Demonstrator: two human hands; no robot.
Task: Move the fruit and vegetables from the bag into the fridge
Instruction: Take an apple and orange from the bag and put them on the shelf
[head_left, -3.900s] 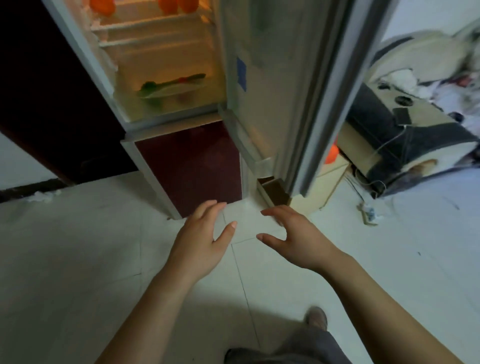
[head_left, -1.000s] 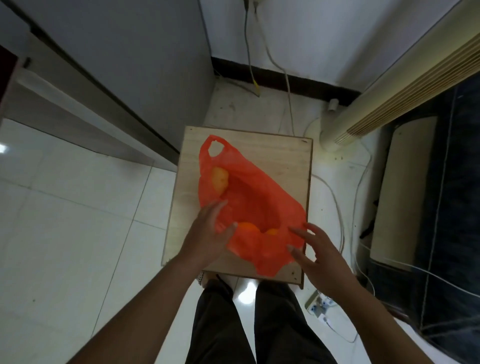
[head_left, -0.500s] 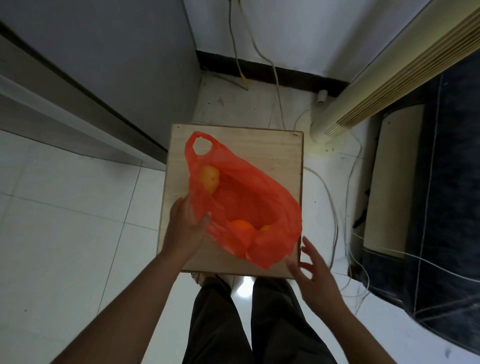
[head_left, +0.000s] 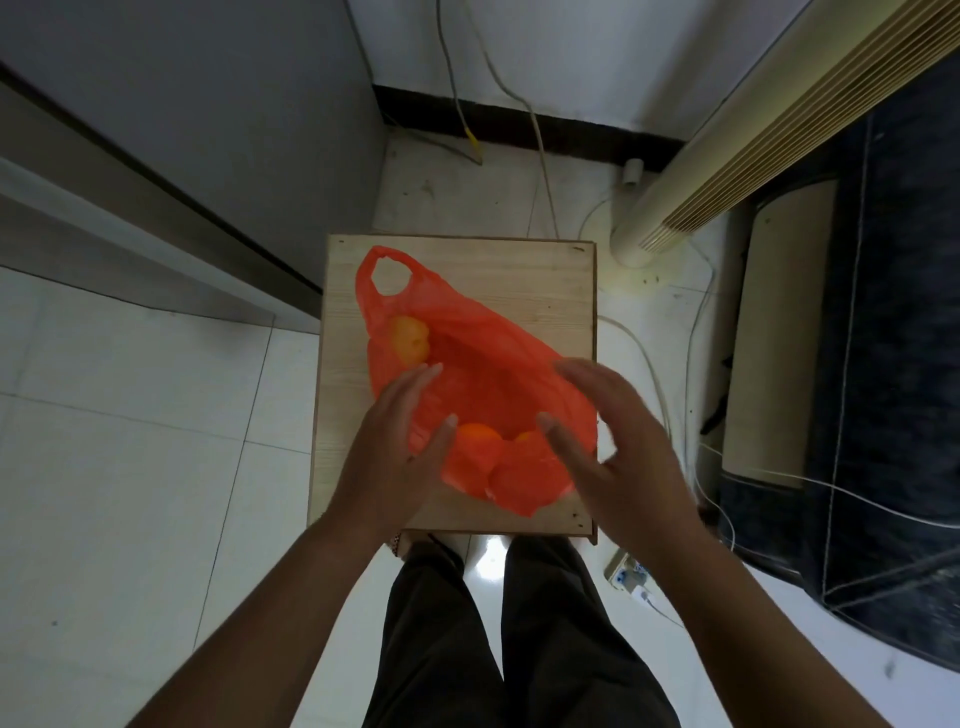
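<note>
An orange plastic bag (head_left: 483, 353) lies open on a low wooden stand (head_left: 519, 270). A yellow-orange fruit (head_left: 409, 340) shows through its upper left side. An orange fruit (head_left: 478, 435) sits at the bag's mouth near me, with part of another (head_left: 525, 437) beside it. My left hand (head_left: 400, 447) hovers over the bag's left edge, fingers spread, holding nothing. My right hand (head_left: 613, 441) is over the bag's right side, open and slightly blurred. The fridge interior is out of view.
The grey fridge side and door (head_left: 182, 130) stand to the left of the stand. A cream tower fan (head_left: 727, 156) rises at the right, cables (head_left: 540, 145) trail on the floor behind, a power strip (head_left: 628, 577) lies by my right leg, and dark furniture (head_left: 893, 364) fills the far right.
I turned from the open fridge to the bag on the stand. In the last half second my right hand rose from the stand's front corner to over the bag's right side; my left hand stayed at the left edge.
</note>
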